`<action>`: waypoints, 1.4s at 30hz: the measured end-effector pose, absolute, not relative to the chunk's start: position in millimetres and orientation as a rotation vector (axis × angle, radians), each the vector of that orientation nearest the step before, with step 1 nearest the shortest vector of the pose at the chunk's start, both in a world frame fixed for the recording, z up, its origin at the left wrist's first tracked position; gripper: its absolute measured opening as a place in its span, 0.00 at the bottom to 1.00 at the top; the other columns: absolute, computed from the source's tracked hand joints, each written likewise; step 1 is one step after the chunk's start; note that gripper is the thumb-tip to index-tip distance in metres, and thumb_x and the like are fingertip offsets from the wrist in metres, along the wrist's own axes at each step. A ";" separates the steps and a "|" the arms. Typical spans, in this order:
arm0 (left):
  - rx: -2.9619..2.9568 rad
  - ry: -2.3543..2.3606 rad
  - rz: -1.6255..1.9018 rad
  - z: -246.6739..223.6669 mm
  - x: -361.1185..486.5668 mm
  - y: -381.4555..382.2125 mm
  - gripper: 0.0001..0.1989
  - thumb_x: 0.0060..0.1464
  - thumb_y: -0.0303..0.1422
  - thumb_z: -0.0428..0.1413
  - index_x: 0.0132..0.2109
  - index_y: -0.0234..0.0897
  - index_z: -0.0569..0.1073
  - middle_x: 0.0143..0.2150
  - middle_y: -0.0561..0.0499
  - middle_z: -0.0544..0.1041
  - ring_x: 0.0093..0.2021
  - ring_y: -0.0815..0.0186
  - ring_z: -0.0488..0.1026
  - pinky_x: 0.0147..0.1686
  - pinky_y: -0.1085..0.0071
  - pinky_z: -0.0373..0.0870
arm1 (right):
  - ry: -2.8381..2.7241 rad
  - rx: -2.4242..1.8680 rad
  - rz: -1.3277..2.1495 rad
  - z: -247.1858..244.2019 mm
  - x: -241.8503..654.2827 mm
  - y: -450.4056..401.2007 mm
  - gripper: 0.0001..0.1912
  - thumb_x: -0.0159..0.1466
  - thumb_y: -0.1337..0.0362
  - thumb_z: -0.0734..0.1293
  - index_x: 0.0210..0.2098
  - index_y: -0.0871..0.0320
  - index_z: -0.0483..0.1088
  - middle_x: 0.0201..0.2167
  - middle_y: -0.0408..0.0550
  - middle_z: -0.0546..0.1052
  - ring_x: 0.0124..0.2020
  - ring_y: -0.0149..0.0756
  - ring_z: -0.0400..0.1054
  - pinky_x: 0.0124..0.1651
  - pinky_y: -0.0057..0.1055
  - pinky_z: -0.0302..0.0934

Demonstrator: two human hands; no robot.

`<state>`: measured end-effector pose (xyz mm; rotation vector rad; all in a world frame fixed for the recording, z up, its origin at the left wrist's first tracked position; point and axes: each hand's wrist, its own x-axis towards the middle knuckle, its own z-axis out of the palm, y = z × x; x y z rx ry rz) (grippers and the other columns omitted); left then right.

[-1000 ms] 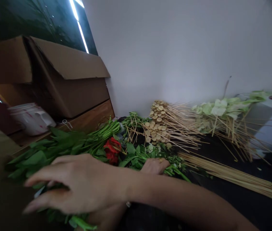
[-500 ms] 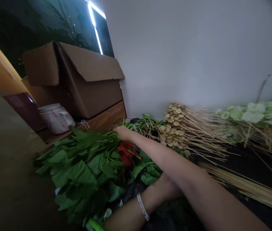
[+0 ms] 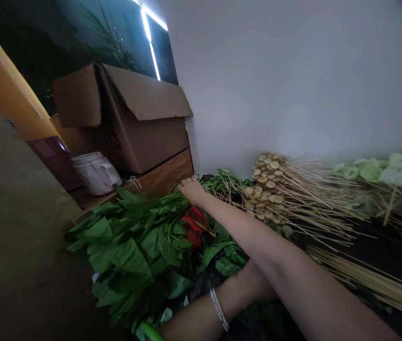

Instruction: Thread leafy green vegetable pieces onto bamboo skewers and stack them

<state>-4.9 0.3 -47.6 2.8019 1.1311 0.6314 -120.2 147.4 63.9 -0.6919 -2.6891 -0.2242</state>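
My right hand [image 3: 192, 190] reaches across from the lower right and rests on the stem end of a large bunch of leafy greens [image 3: 126, 251]. Its fingers look stretched and slightly apart over the stems. Below it, a red bag-like piece [image 3: 192, 226] lies against the stems. My left hand [image 3: 260, 280], beyond a wrist with a beaded bracelet, passes under my right forearm; its fingers are hidden there. Dark plastic and more green leaves [image 3: 227, 258] lie near it.
Skewered pale round slices [image 3: 268, 182] lie by the wall, with bare sticks [image 3: 371, 279] nearer and skewered pale leaves [image 3: 399, 170] at right. A cardboard box [image 3: 158, 142] and a white jug [image 3: 97, 174] stand at left on a wooden surface. Skewered green stalks [image 3: 227, 180] lie behind.
The view has swung slightly left, so the scene sits further right. My right hand stays at the stems, with its fingers showing more and looking less curled. My left arm keeps its place.
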 end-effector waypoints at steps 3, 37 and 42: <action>2.845 1.043 0.621 -39.4 -3.2 -1.7 0.20 0.59 0.37 0.52 0.57 0.40 0.71 0.54 0.45 0.75 0.55 0.53 0.70 0.51 0.64 0.70 | -2.544 -0.675 -0.266 94.3 -114.8 137.7 0.15 0.69 0.73 0.53 0.49 0.64 0.66 0.50 0.59 0.70 0.51 0.44 0.61 0.54 0.42 0.52; 2.805 1.163 1.009 -27.9 -6.7 6.0 0.08 0.57 0.30 0.54 0.45 0.37 0.69 0.35 0.49 0.77 0.36 0.61 0.75 0.36 0.68 0.70 | -1.538 -1.027 1.311 19.2 169.6 38.3 0.17 0.57 0.52 0.68 0.38 0.57 0.68 0.24 0.39 0.69 0.19 0.25 0.57 0.21 0.24 0.48; 2.734 1.027 1.348 -27.3 -8.2 9.9 0.10 0.58 0.27 0.54 0.48 0.37 0.70 0.38 0.49 0.79 0.37 0.65 0.76 0.39 0.70 0.71 | -1.478 -1.017 1.383 7.2 170.4 42.4 0.16 0.58 0.52 0.66 0.39 0.56 0.65 0.22 0.36 0.66 0.17 0.24 0.55 0.18 0.23 0.45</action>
